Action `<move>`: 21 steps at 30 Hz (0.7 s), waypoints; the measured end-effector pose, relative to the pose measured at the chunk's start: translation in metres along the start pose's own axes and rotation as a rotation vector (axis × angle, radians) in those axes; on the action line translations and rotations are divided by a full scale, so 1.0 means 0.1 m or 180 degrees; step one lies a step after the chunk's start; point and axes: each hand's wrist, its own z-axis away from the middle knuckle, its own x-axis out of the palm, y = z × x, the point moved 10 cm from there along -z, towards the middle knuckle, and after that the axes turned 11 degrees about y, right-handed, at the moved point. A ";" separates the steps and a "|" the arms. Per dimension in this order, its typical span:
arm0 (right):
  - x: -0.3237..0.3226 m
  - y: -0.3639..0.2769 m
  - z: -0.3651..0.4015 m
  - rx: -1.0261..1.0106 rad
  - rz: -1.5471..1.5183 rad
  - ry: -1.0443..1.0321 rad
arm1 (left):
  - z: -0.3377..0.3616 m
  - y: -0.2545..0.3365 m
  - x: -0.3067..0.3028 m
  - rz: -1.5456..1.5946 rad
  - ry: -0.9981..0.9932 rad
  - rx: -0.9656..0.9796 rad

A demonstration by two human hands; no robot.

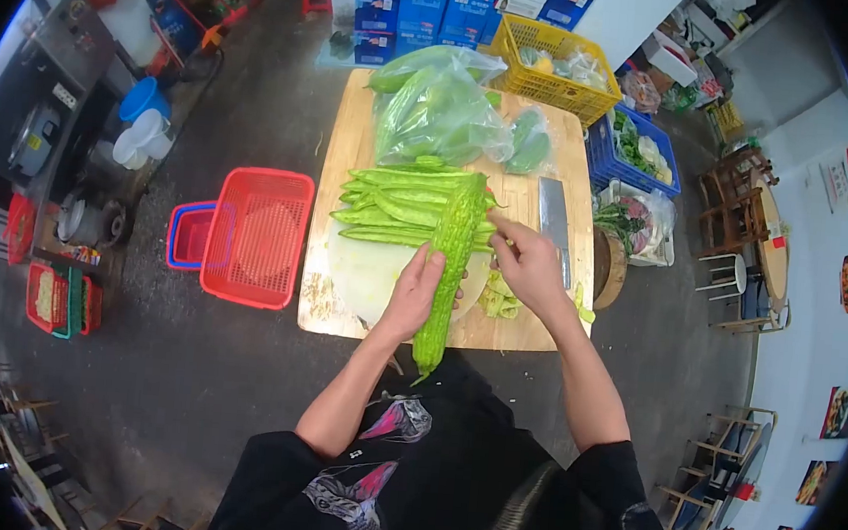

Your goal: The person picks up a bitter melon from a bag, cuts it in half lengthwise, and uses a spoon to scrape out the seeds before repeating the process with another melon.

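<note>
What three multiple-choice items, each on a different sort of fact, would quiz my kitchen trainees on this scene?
1. The cleaver lies: A on the cutting board; B in a crate; C on the floor.
2. The big basket left of the board is: A yellow; B red; C white.
3. The bitter gourd in the left hand is: A diced; B bagged; C whole.
A: it lies flat on the wood, right of the gourd. B: its mesh is red. C: its full uncut length shows.
</note>
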 end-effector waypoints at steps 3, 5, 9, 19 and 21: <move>-0.07 0.50 0.04 -0.0478 0.0337 0.0481 | -0.01 -0.09 -0.14 0.0158 0.0265 -0.0114; -0.17 0.92 0.14 0.0527 0.0308 0.0597 | -0.04 -0.21 -0.24 0.0331 0.0453 -0.0257; 0.11 1.69 0.36 -0.0689 0.1931 0.0059 | -0.01 -0.33 -0.35 0.0625 0.0703 -0.0426; -0.51 3.96 0.48 0.0068 0.1096 0.1163 | -0.17 -1.12 -0.80 0.1412 0.1452 -0.0675; -0.67 4.12 0.39 0.0257 0.1351 0.1259 | -0.10 -1.13 -0.86 0.1086 0.1680 -0.0436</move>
